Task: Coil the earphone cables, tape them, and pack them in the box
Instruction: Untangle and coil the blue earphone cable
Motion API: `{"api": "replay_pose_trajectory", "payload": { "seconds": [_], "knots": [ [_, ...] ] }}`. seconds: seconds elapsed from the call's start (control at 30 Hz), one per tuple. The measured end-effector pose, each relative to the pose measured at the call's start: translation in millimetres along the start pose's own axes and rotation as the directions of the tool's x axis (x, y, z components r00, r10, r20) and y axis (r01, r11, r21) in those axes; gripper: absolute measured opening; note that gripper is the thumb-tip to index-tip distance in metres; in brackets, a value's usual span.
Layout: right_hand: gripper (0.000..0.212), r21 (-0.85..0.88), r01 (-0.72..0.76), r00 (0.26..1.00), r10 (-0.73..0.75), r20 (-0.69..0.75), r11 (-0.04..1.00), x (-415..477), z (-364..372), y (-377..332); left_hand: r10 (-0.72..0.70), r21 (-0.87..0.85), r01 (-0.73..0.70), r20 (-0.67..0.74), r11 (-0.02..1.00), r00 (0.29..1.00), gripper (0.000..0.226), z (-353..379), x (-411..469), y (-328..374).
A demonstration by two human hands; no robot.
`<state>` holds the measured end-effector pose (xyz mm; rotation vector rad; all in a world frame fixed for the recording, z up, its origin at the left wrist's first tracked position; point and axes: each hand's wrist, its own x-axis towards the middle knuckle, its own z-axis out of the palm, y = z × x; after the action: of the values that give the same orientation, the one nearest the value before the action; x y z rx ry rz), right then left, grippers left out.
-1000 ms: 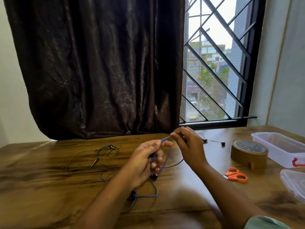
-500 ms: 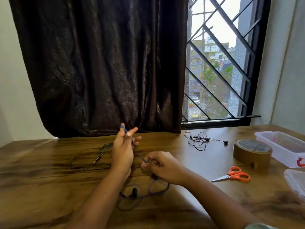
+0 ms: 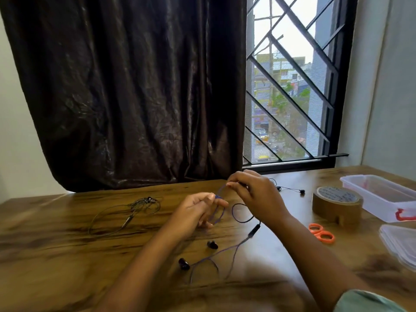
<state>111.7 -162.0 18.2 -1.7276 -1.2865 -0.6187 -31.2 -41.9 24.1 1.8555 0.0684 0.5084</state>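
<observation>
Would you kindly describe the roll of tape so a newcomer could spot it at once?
Look to the right side of the wooden table, below the barred window. The tape roll lies flat between the clear plastic box and the orange scissors. It is the only brown, round thing there.

I can read nothing here. The only writing is some faint dark print on the top face of the brown tape roll [image 3: 337, 204], off to the right of my right hand [image 3: 258, 199], too blurred to make out.
</observation>
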Motion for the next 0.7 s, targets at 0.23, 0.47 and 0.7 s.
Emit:
{"api": "replay_pose_trajectory", "payload": {
  "seconds": [0.23,0.47,0.7],
  "knots": [
    [0.018,0.176,-0.108,0.982,0.077,0.173,0.978,-11.1,32.6,-10.3,0.049,-0.534,-0.084,-0.080,0.841,0.996,0.034,5.1,-5.3,17.1],
    [0.020,0.193,-0.319,0.724,0.107,0.681,0.928,-19.3,51.7,-48.2,-0.045,-0.406,-0.152,-0.438,0.901,0.898,0.040,-16.6,0.5,2.7],
    [0.029,0.296,-0.454,0.685,0.116,0.719,0.840,-10.8,28.2,-49.6,0.108,0.270,0.002,-0.391,0.963,0.914,0.047,-21.7,3.9,-18.0]
  ]
}}
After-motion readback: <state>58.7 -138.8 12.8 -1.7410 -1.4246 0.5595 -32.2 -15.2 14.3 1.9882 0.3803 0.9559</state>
